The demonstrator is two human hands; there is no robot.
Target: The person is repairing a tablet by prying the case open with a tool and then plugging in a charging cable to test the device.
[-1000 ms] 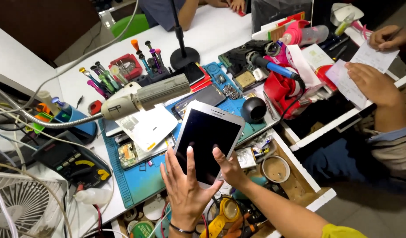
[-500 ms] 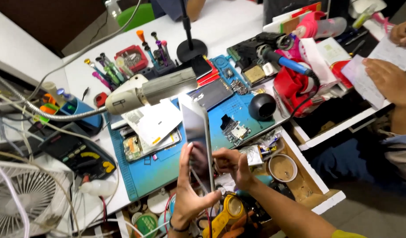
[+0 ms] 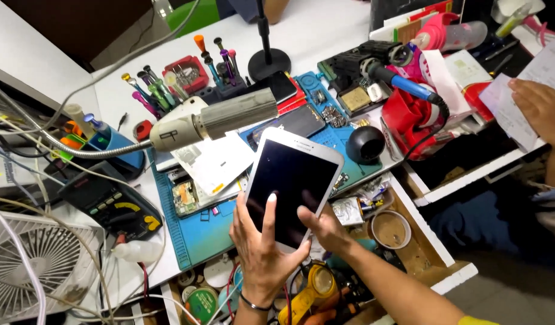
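Note:
A white tablet (image 3: 292, 180) with a dark, blank screen is held face up above the blue work mat (image 3: 199, 232). My left hand (image 3: 259, 253) supports its lower left corner, fingers spread across the glass. My right hand (image 3: 325, 232) grips the lower right edge, thumb on the screen. A grey lamp head (image 3: 214, 123) on a flexible neck hangs just left of the tablet's top.
Screwdrivers (image 3: 151, 90) stand in a holder at the back. A black multimeter (image 3: 112, 204) and a white fan (image 3: 39, 268) sit left. A black ball (image 3: 364, 144), a soldering tool (image 3: 404, 84) and an open drawer (image 3: 404, 241) lie right. Another person's hand (image 3: 542, 108) holds papers.
The tablet was flat, then turned up on its edge half a second ago; now it faces up again with its dark screen showing. Both hands stayed on its lower end.

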